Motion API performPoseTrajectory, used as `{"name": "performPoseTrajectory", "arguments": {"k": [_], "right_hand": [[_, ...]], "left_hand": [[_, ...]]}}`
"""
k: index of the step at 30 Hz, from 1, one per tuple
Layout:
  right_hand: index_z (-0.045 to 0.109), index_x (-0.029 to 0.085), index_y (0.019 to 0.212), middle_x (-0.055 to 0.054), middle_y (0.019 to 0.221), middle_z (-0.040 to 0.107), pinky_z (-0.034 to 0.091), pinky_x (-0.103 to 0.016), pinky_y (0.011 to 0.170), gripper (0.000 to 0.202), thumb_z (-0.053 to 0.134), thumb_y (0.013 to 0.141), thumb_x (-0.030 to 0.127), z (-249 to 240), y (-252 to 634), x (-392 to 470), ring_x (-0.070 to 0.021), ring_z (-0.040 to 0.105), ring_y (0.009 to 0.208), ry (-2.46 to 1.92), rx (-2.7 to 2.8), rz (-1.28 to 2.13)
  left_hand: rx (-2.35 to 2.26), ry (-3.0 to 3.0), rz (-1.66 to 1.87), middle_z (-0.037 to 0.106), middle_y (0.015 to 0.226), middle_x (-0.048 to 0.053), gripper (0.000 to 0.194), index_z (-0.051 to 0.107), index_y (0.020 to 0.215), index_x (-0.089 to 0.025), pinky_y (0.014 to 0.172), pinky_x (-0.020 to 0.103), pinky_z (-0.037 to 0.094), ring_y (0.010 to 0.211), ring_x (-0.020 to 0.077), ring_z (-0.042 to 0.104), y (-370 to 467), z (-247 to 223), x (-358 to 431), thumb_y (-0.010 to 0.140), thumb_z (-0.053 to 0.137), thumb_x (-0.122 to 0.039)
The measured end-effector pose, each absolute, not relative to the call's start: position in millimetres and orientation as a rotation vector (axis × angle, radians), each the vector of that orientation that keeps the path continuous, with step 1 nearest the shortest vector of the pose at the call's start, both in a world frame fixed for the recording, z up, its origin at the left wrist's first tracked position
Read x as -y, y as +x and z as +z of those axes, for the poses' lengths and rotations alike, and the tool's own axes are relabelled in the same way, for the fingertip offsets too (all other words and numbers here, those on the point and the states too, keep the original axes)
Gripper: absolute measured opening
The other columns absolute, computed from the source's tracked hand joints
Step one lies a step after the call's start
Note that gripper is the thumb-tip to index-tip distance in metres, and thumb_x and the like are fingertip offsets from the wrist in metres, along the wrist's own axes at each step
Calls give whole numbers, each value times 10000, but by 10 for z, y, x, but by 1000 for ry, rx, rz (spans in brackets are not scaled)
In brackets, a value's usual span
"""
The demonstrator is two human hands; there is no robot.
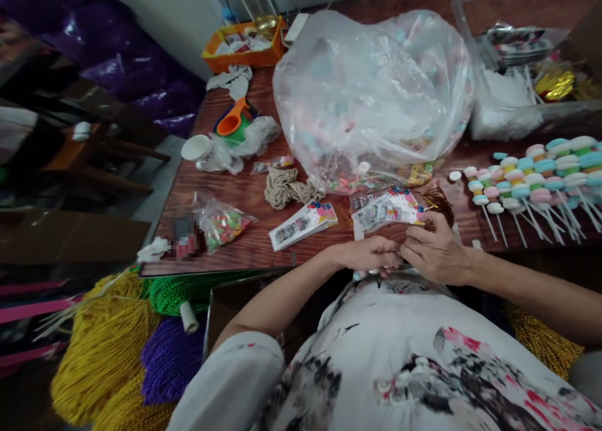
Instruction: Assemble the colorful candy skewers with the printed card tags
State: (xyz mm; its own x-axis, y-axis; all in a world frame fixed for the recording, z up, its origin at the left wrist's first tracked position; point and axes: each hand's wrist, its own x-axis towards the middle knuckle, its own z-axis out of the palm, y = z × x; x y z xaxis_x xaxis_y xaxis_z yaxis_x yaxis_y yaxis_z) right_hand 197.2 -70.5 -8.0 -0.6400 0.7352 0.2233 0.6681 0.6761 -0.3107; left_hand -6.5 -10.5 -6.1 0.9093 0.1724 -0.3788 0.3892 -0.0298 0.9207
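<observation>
Both hands meet at the table's front edge, close to the white floral shirt. My left hand (374, 254) is closed, with small pastel pieces (361, 274) showing beneath its fingers, perhaps a marshmallow stick. Fingers of my right hand (435, 249) are pinched together against the left one; what lies between them is too small to make out. Just beyond are printed plastic sleeves (388, 210) and a bunch of golden-brown ties (439, 204). Another stack of printed cards (303, 225) rests to the left. On the right, marshmallow sticks (540, 177) lie in a pile.
A large clear bag (371, 92) of pastel marshmallows fills the table's back middle. Behind it to the right stands a clear bin (498, 117); an orange basket (244, 58) is at back left. A candy bag (226, 227), beige cloth (286, 188) and white cup (196, 147) lie left.
</observation>
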Motion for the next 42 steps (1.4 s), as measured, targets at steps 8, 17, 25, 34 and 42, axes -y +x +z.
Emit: {"name": "performPoseTrajectory", "arguments": {"k": [8,17,25,34,42], "right_hand": [[702,206,928,-45,865,713,373,-346,758,212,493,929,244,-55,1882,768,-182,605,822,-1461,2072,544],[666,223,872,26,668,658,290,-461,958,181,517,882,120,-205,1834,902,-156,600,817,-1064,2398,57],[644,194,728,-13,737,665,375,-330,727,300,472,936,325,-248,2346,170,-159,543,729,-1470,2172,550],[622,158,762,-121,879,666,279,-426,780,180,475,861,188,-472,2382,-220,-263,481,916,-1846,2343,-158],[604,190,778,-69,704,629,323,-379,728,195,440,878,161,-269,2210,51,-205,507,728,-1468,2340,-271]], "left_hand": [[-760,2457,384,639,862,107,285,650,919,-142,804,353,484,824,191,587,-131,-33,188,928,390,-260],[-671,1337,-169,597,668,26,325,610,792,-149,471,198,377,526,103,532,-211,-54,149,797,592,-473],[-855,1856,526,555,694,26,237,617,699,-165,705,260,460,672,119,525,6,-127,225,863,523,-307],[-936,734,628,631,635,10,293,636,784,-122,383,163,343,443,94,587,189,-259,3,674,735,-375],[-901,713,665,647,664,-2,385,670,914,-145,316,137,314,461,97,603,209,-33,-67,668,782,-418]]}}
